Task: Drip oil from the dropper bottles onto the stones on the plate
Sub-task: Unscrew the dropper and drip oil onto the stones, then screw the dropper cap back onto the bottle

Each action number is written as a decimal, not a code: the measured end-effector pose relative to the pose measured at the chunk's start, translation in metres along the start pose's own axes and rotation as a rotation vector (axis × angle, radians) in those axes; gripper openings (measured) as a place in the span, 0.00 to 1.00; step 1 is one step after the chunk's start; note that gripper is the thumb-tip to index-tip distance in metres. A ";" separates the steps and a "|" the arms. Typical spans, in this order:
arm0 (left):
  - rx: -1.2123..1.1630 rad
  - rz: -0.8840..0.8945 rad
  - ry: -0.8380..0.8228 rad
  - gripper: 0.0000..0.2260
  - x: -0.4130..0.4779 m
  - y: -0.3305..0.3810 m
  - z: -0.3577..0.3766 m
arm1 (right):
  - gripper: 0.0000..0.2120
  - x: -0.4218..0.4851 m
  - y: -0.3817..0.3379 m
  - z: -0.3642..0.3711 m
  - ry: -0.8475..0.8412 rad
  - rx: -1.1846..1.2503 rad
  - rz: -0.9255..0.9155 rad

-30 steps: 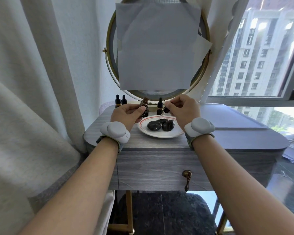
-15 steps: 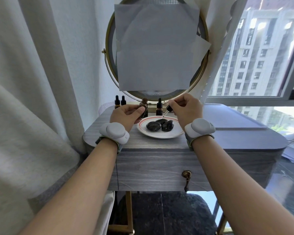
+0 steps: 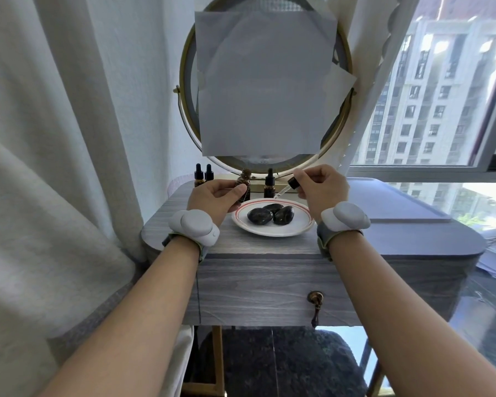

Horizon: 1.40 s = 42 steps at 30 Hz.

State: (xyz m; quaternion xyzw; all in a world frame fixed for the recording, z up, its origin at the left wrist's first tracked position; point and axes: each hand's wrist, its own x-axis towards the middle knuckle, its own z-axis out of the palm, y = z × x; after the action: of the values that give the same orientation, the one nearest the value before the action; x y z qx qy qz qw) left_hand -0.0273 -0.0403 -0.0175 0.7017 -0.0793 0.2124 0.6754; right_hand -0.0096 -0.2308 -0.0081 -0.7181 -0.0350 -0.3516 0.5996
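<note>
You've got four dropper bottles (image 3: pixel 269 184) in view: three capped, plus one open bottle (image 3: pixel 245 181). Count one loose dropper (image 3: pixel 292 183), three dark stones (image 3: pixel 259 217), one plate (image 3: pixel 269 232) and one round mirror (image 3: pixel 255 161).

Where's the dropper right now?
Head view, right of centre: the dropper is pinched in the right hand, tip angled down over the plate's far rim, beside the capped bottle.

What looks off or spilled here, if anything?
No spill visible on the plate. Only oddity: the round mirror is covered by grey paper sheets, one tilted sheet poking out at its right rim.
</note>
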 end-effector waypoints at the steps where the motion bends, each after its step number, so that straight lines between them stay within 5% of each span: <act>1: -0.001 0.001 -0.005 0.04 0.000 0.000 0.000 | 0.07 0.000 0.001 -0.001 0.012 0.062 0.038; 8: 0.029 -0.027 -0.045 0.08 0.002 -0.001 -0.001 | 0.05 -0.001 -0.002 -0.004 0.038 0.417 0.197; 18: 0.040 -0.038 -0.064 0.08 0.000 -0.001 0.000 | 0.05 -0.001 -0.029 0.000 0.001 0.554 0.188; 42: 0.017 -0.032 -0.088 0.09 -0.003 0.002 0.000 | 0.05 -0.005 -0.043 0.016 -0.078 0.225 -0.040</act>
State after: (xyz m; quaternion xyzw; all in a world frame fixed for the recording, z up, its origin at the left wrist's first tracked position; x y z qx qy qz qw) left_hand -0.0308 -0.0406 -0.0170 0.7173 -0.0960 0.1713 0.6685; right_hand -0.0264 -0.2031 0.0243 -0.6585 -0.1119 -0.3290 0.6675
